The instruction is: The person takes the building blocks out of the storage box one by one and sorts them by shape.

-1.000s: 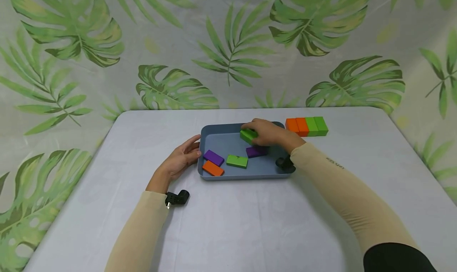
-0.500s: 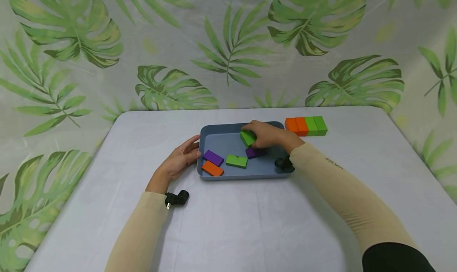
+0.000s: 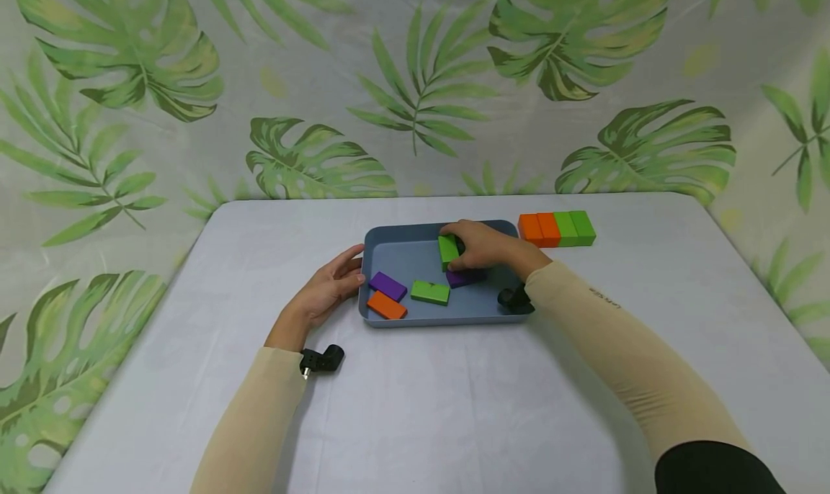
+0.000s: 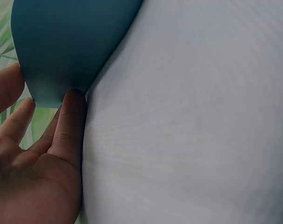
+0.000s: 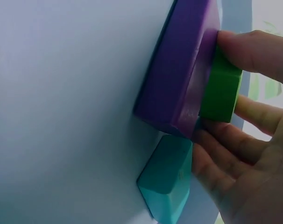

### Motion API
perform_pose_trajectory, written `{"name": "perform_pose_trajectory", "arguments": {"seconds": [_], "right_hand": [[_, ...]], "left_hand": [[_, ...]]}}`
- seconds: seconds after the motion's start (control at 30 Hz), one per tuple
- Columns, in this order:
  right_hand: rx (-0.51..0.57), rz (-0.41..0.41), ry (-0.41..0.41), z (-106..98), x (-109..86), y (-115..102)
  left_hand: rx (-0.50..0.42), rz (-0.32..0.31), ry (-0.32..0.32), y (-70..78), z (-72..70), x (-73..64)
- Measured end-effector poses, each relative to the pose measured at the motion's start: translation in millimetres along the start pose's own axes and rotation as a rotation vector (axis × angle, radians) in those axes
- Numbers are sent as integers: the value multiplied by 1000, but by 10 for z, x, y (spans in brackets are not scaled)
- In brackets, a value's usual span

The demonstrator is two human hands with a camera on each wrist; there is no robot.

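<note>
A shallow blue-grey tray lies on the table. My right hand is over its right half and pinches a green block between thumb and fingers. Right beside that block is a purple block, partly under the hand in the head view. A teal block by the lower fingers shows in the right wrist view. My left hand rests its fairly straight fingers against the tray's left wall. Another purple block, an orange block and a second green block lie in the tray.
Behind the tray's right corner stands a row of orange blocks and green blocks, side by side. The table wears a white cloth. A leaf-patterned curtain hangs behind it.
Within the right hand, the green block has turned from lying crosswise to pointing toward the front of the table. The left hand and the tray stay where they were.
</note>
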State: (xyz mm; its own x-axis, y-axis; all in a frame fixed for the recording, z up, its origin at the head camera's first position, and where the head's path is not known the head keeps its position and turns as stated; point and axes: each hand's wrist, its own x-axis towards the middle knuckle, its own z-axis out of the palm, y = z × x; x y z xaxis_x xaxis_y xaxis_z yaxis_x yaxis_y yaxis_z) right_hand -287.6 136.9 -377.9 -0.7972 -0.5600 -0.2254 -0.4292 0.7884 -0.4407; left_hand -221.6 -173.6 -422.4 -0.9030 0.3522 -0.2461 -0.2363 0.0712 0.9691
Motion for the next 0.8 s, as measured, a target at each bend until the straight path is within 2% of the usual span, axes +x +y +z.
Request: {"name": "perform_pose_trajectory", "arguments": {"seconds": [0.37,0.8], "right_hand": [[30,9,37,23,27,13],[112,-4,143,-69,-37,9]], "left_hand": [[-4,-4,3,-12,2,5],[0,-5,8,2,1,-2]]}}
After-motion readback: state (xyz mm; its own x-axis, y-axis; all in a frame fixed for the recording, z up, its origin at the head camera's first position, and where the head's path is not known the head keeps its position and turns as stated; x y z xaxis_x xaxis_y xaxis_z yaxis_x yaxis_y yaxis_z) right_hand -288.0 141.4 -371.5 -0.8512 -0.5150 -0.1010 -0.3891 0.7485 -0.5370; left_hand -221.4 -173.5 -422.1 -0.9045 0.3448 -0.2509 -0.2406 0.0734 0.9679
